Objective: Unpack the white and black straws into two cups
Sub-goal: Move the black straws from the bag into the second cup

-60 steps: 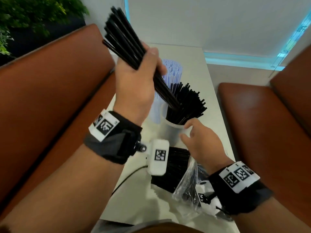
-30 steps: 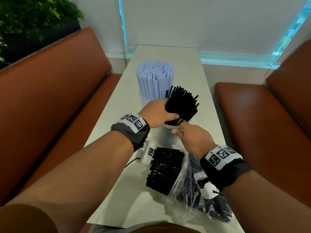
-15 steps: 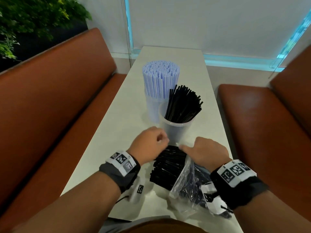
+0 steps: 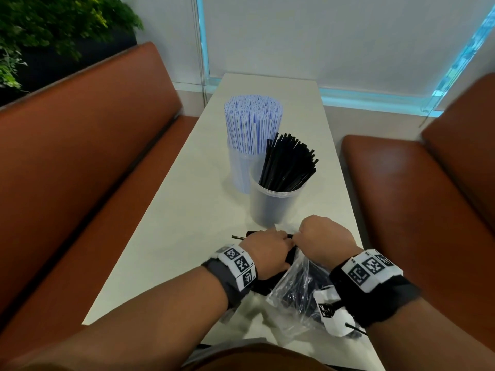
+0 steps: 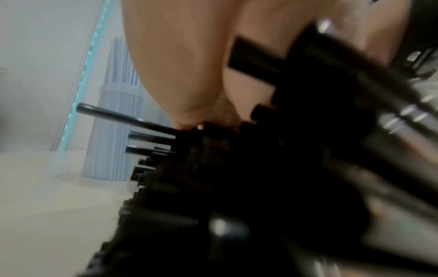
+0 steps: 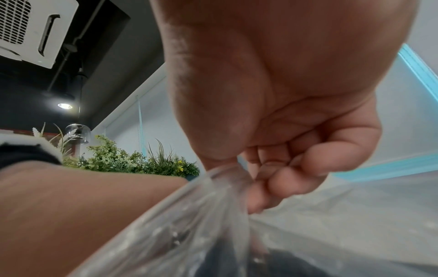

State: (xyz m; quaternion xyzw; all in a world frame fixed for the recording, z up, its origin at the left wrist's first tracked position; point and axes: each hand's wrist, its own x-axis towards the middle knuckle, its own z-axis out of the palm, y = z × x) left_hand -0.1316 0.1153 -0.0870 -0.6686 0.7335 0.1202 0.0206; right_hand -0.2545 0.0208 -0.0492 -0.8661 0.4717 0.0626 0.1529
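Observation:
White straws [image 4: 253,121] fill the far clear cup [image 4: 237,170]. Black straws [image 4: 289,164] stand in the near clear cup [image 4: 272,210]. In front of it, my left hand [image 4: 270,250] curls over a loose bundle of black straws [image 4: 242,237] lying on the table, half out of a clear plastic bag [image 4: 293,287]. The left wrist view shows this bundle [image 5: 237,178] blurred under my hand [image 5: 189,75]. My right hand [image 4: 321,236] pinches the bag's mouth. In the right wrist view its fingers [image 6: 320,159] bunch the plastic [image 6: 213,215].
The long pale table [image 4: 166,236] runs between two brown leather benches [image 4: 80,170] [image 4: 401,183]. A window wall closes the far end. Green plants [image 4: 40,28] stand behind the left bench. The two cups touch each other mid-table.
My left hand dropped its bunch into the black cup, then came back down onto the loose black straws. My right hand left the cup and took hold of the bag's mouth.

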